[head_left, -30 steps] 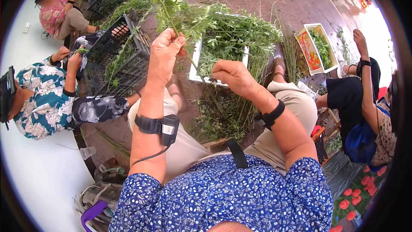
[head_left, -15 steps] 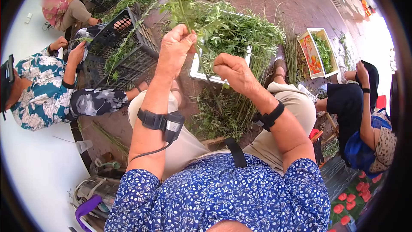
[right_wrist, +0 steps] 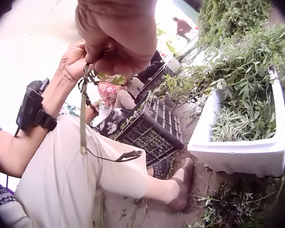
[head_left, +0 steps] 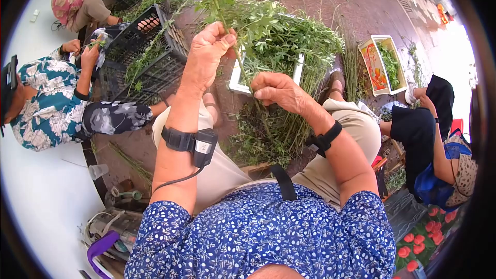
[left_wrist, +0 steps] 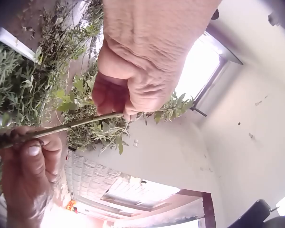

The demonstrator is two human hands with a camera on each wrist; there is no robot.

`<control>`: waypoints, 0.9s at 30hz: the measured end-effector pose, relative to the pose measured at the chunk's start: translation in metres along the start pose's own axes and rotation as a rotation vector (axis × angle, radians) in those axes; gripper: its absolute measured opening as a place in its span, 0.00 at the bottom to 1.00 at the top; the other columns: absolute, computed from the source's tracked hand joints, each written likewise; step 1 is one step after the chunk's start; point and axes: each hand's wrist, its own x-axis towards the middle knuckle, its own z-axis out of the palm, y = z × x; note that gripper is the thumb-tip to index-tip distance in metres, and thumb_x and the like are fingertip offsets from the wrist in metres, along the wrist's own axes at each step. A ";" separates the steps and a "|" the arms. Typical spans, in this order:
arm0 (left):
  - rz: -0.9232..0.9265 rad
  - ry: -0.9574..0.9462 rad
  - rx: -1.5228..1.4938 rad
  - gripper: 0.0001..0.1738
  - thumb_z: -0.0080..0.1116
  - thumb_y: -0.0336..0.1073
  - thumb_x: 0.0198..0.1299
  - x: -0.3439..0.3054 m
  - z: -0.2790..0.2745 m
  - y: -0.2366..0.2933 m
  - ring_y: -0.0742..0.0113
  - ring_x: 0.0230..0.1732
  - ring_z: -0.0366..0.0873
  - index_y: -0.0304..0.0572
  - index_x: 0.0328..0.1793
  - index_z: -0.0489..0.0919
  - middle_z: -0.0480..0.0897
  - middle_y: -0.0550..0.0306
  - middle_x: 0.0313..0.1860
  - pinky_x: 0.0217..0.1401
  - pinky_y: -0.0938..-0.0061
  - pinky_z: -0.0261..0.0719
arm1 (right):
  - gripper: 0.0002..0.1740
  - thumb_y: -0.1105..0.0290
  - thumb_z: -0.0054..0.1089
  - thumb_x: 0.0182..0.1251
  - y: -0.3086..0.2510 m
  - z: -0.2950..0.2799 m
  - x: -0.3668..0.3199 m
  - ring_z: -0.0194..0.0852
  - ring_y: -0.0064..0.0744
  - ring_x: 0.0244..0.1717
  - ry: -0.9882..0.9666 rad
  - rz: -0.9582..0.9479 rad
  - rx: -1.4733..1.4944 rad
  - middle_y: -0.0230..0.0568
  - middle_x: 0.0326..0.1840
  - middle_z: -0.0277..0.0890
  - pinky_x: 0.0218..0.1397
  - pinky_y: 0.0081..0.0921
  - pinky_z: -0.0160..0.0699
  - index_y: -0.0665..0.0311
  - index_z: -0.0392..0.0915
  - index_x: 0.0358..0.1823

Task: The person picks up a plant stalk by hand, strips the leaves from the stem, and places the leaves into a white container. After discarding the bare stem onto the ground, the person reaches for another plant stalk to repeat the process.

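My left hand (head_left: 208,54) pinches a leafy green stalk (head_left: 241,63) between thumb and fingers, with its leafy top rising above the hand. Lower on the same stalk, my right hand (head_left: 281,92) grips with its thumb laid along the curled fingers. In the left wrist view a bare stretch of stem (left_wrist: 80,123) runs between the two hands. From under my right hand the cut end hangs down in the right wrist view, with dark, withered leaves (right_wrist: 128,156) dangling from it. Behind the hands stands a white foam box (right_wrist: 237,154) heaped with leafy sprigs (head_left: 289,39).
Stripped stalks and leaves (head_left: 268,134) lie on the floor between my feet. Black crates (head_left: 150,67) stand at the left beside a seated person (head_left: 46,93) handling greens. To the right are a patterned box (head_left: 376,67) of greens and another seated person (head_left: 444,160).
My left hand has moved slightly right with the stalk. My right hand has turned so its thumb shows on the stem. The person at the right has lowered an arm.
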 end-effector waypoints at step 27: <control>0.190 0.349 0.183 0.03 0.54 0.30 0.61 0.011 -0.010 -0.004 0.78 0.24 0.72 0.38 0.35 0.74 0.75 0.64 0.26 0.28 0.82 0.74 | 0.15 0.78 0.52 0.50 0.014 0.050 -0.038 0.77 0.46 0.36 -0.149 -0.359 -1.031 0.43 0.39 0.73 0.36 0.36 0.78 0.61 0.74 0.42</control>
